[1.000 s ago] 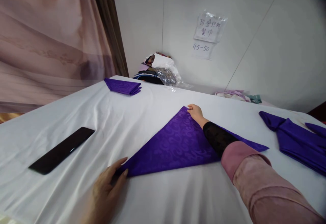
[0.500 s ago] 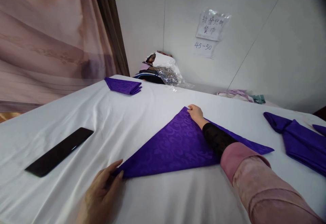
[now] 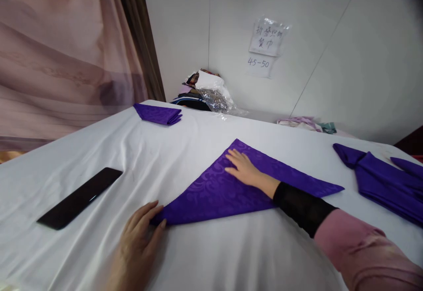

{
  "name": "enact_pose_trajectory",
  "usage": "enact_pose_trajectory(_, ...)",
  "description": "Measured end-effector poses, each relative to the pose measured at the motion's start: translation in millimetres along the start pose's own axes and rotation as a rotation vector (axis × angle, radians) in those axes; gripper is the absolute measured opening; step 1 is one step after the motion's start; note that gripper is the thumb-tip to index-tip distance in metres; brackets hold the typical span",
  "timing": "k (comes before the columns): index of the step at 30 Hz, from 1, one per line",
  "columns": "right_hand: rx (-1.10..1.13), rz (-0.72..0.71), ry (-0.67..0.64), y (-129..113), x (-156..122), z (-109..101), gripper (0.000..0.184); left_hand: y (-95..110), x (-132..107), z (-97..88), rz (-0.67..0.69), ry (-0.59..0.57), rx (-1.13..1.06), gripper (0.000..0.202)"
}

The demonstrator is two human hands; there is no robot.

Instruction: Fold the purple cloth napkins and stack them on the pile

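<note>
A purple patterned napkin, folded into a triangle, lies flat on the white tablecloth. Its peak points away from me, and its long folded edge is on my side. My right hand rests on the upper part of the cloth just below the peak, fingers spread. At the left corner is my left hand, its thumb and fingers around the tip of the fabric. That corner is partly hidden by the fingers.
A dark flat phone-like slab lies at the left. One folded purple napkin sits at the back left; more purple cloth is at the right. Behind the table are piled fabrics with clear plastic, below a handwritten sign on the wall.
My right hand has let go of the napkin's peak and moved down onto its surface, fingers now spread flat. My left hand stays at the left corner. The view has shifted slightly.
</note>
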State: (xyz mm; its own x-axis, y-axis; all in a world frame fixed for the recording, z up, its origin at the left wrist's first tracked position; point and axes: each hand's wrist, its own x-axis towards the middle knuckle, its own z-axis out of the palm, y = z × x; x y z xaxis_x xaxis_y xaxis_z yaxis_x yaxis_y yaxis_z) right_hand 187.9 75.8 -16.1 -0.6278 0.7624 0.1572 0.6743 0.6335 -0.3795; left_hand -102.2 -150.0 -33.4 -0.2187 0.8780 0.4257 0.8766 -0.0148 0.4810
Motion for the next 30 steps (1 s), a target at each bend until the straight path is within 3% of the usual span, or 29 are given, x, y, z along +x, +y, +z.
enact_pose_trajectory(3,0.000,-0.017,-0.210,-29,-22,3,0.071,11,0,-2.3,0.158,0.034,0.118,0.034)
enact_pose_trajectory(5,-0.020,-0.024,-0.254,-38,-26,4,0.074,25,2,-2.2,0.297,0.012,0.188,0.036)
enact_pose_trajectory(9,-0.065,-0.055,-0.232,-41,-22,4,0.071,66,17,9.3,0.505,-0.174,0.195,0.039)
enact_pose_trajectory(11,-0.064,-0.043,-0.221,-42,-22,1,0.070,88,30,20.9,0.534,-0.263,0.182,0.041)
enact_pose_trajectory(14,-0.040,-0.024,-0.179,-45,-33,-8,0.072,108,45,40.3,0.517,-0.302,0.218,0.046)
enact_pose_trajectory(17,-0.029,-0.015,-0.134,-47,-59,-19,0.074,109,49,55.6,0.486,-0.325,0.255,0.056)
enact_pose_trajectory(21,-0.044,0.087,-0.134,-35,-100,-29,0.072,95,43,67.3,0.459,-0.367,0.291,0.063)
enact_pose_trajectory(30,-0.132,0.441,-0.092,47,-180,-54,0.073,89,41,73.3,0.462,-0.363,0.338,0.067)
